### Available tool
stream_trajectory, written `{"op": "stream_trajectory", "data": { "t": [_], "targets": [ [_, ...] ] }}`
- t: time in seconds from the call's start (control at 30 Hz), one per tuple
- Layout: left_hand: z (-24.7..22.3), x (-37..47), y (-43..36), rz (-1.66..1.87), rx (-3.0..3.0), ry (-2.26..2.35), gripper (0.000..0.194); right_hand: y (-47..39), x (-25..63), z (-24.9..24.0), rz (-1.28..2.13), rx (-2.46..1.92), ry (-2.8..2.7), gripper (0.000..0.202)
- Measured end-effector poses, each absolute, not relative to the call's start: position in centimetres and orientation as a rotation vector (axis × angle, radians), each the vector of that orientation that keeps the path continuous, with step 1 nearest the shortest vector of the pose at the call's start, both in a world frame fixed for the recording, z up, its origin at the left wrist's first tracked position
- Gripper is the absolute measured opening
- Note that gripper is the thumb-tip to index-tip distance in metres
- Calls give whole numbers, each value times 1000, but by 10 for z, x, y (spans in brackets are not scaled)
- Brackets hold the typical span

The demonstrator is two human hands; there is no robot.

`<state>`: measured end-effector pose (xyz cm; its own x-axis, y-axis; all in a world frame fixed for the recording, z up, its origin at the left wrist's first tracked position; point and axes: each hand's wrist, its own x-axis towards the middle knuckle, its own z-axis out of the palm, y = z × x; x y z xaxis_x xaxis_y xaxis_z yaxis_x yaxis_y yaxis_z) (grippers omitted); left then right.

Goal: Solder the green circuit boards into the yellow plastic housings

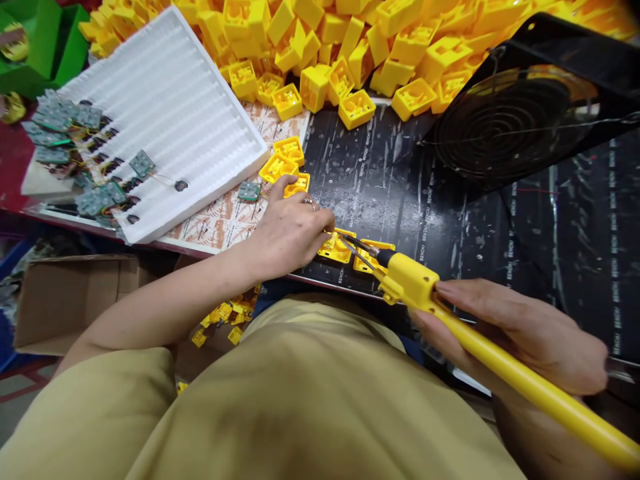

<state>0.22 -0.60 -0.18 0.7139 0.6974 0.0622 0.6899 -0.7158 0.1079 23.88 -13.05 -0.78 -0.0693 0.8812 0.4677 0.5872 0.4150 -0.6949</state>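
My right hand [520, 333] is wrapped around a yellow soldering gun [413, 280], whose long yellow handle runs to the lower right. Its thin metal tip reaches over a small open yellow housing [336, 247] near the bench edge. Close beside it, partly under the tool, lies a second yellow housing [373, 255]. My left hand [293, 230] is palm down, thumb and forefinger pinched at the first housing; whatever is between them is hidden. Its outer finger stretches toward three more yellow housings [278, 167]. A small green circuit board [249, 191] lies just left of that finger.
A white foam tray [200, 113] carries several wired circuit boards [100, 197] on the left. Yellow housings [320, 47] are heaped at the back. A black fan [515, 113] stands at right on the black bench top [450, 220]. Below left is a cardboard box [70, 300].
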Motion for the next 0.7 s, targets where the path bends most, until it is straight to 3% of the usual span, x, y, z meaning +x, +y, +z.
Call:
{"op": "stream_trajectory", "data": {
  "t": [0.1, 0.27, 0.7],
  "targets": [
    [1, 4, -6, 128, 2812, 1168, 19, -121, 244, -13, 315, -1101, -1903, 32],
    [1, 5, -8, 120, 2826, 1177, 23, -115, 242, -7, 262, -1123, -1982, 10],
    [-4, 10, -6, 132, 2872, 1171, 24, -105, 247, 1, 99, -1016, -2228, 10]
  ]
}}
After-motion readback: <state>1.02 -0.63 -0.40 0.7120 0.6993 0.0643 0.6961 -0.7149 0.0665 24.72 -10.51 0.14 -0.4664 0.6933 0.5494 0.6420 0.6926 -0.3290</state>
